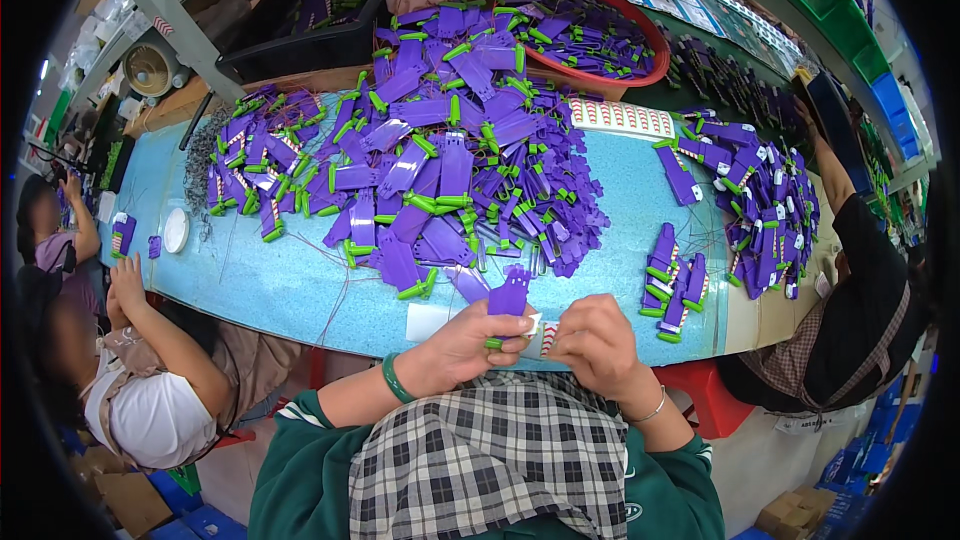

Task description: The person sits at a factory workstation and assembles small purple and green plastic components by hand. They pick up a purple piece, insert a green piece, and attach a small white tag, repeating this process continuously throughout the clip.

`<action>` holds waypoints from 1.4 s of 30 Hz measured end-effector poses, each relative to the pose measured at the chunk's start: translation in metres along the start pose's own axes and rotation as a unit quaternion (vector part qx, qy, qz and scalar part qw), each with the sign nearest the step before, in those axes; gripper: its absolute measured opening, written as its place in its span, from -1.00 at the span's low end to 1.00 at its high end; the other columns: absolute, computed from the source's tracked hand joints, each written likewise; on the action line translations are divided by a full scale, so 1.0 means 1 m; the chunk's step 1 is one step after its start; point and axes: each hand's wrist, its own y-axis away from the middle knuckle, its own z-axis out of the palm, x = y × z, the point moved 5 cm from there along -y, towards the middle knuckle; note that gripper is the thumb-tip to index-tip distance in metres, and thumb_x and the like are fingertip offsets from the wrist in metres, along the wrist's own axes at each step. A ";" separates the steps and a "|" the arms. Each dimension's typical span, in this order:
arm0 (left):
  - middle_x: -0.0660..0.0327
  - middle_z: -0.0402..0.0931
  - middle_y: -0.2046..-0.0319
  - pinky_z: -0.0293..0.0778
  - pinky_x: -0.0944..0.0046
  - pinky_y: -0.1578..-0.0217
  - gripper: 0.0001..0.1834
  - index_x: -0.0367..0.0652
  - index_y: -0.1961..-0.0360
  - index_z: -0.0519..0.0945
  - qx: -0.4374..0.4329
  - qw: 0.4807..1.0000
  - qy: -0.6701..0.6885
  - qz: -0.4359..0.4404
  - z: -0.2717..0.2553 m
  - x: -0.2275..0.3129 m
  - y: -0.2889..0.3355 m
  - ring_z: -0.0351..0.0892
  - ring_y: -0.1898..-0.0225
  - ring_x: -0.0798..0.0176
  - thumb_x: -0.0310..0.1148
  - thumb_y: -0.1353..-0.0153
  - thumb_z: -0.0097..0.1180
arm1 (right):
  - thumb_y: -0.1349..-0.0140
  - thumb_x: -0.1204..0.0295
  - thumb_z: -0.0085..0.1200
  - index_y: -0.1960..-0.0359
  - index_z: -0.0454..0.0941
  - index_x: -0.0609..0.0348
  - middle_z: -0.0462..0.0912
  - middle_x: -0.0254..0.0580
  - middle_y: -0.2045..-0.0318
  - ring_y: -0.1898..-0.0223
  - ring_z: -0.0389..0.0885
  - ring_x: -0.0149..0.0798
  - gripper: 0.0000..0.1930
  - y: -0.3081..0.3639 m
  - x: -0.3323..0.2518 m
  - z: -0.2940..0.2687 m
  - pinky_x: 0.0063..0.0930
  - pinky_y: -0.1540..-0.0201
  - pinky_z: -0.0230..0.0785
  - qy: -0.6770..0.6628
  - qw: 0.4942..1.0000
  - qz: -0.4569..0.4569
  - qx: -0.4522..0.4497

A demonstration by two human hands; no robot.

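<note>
My left hand [465, 338] grips a flat purple plastic part [511, 292], upright near the table's front edge. A green end shows beneath my fingers, with a small white piece beside my thumb. My right hand [603, 345] is closed in a pinch just to the right. By its fingertips is a small label with red and white chevrons [548, 338]; I cannot tell whether those fingers hold it. A large heap of purple parts with green ends [440, 160] lies beyond my hands. Several similar parts with striped labels [677, 285] lie to the right.
A sheet of chevron labels [622, 118] lies behind the heap, near a red basin [655, 45] of purple parts. Another pile [775, 210] stands at right. Co-workers sit on both sides, one in white [150, 390], one in black [850, 310]. A white dish [175, 230] is at left.
</note>
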 end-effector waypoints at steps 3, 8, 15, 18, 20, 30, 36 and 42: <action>0.37 0.31 0.48 0.05 0.52 0.65 -0.87 -0.19 0.26 0.47 -0.021 1.000 -0.020 -0.008 0.005 0.000 0.001 0.23 0.55 0.52 -0.46 -0.19 0.14 | 0.24 0.48 0.35 0.44 0.55 0.12 0.53 -0.27 0.37 0.26 0.50 -0.15 -0.73 0.000 0.012 -0.007 -0.31 0.24 0.36 0.003 0.997 0.069 0.044; 0.39 0.28 0.48 0.04 0.52 0.62 -0.87 -0.16 0.24 0.48 -0.016 0.999 -0.046 -0.013 0.008 -0.002 0.002 0.20 0.54 0.53 -0.48 -0.18 0.14 | 0.24 0.48 0.35 0.44 0.56 0.12 0.54 -0.28 0.37 0.24 0.50 -0.14 -0.73 -0.009 0.006 -0.002 -0.29 0.21 0.39 0.025 0.998 0.051 -0.010; 0.40 0.27 0.46 0.03 0.52 0.62 -0.86 -0.13 0.25 0.47 -0.024 0.999 -0.044 -0.019 0.006 -0.002 0.002 0.19 0.54 0.53 -0.48 -0.18 0.15 | 0.23 0.48 0.34 0.45 0.56 0.13 0.54 -0.28 0.38 0.23 0.50 -0.15 -0.75 -0.008 0.009 0.004 -0.28 0.21 0.39 0.018 0.998 0.050 -0.026; 0.38 0.28 0.47 0.02 0.52 0.64 -0.86 -0.14 0.27 0.46 -0.019 0.999 -0.028 -0.024 0.006 -0.002 0.001 0.20 0.55 0.53 -0.48 -0.17 0.16 | 0.22 0.48 0.34 0.45 0.56 0.12 0.53 -0.29 0.38 0.24 0.50 -0.16 -0.76 -0.007 0.008 0.005 -0.30 0.22 0.38 0.024 0.999 0.046 -0.018; 0.37 0.31 0.51 0.01 0.52 0.67 -0.87 -0.17 0.31 0.46 -0.003 1.000 -0.015 -0.021 0.009 -0.002 0.000 0.22 0.58 0.53 -0.47 -0.16 0.17 | 0.25 0.49 0.35 0.47 0.55 0.13 0.53 -0.31 0.42 0.28 0.50 -0.18 -0.75 -0.007 0.007 0.005 -0.33 0.29 0.37 0.029 0.999 0.031 -0.001; 0.33 0.35 0.45 0.03 0.52 0.68 -0.84 -0.18 0.26 0.45 -0.004 0.999 0.022 -0.033 0.004 -0.006 -0.001 0.24 0.56 0.50 -0.50 -0.15 0.17 | 0.23 0.49 0.34 0.50 0.52 0.15 0.52 -0.30 0.45 0.34 0.50 -0.18 -0.76 -0.010 0.004 0.006 -0.35 0.31 0.34 0.042 0.999 0.019 -0.012; 0.37 0.30 0.42 0.07 0.52 0.61 -0.82 -0.17 0.21 0.45 -0.013 0.999 0.002 -0.050 0.006 -0.003 0.001 0.21 0.51 0.51 -0.52 -0.16 0.13 | 0.22 0.48 0.34 0.45 0.55 0.13 0.54 -0.30 0.40 0.26 0.50 -0.16 -0.75 -0.006 0.010 -0.004 -0.35 0.26 0.37 0.020 0.999 0.042 0.016; 0.40 0.28 0.42 0.04 0.52 0.61 -0.83 -0.13 0.21 0.46 -0.009 0.999 -0.022 -0.040 0.007 -0.003 0.001 0.16 0.53 0.52 -0.52 -0.17 0.13 | 0.23 0.47 0.34 0.45 0.57 0.11 0.54 -0.32 0.41 0.26 0.51 -0.17 -0.76 -0.006 0.010 0.002 -0.33 0.24 0.38 0.025 0.999 0.044 -0.014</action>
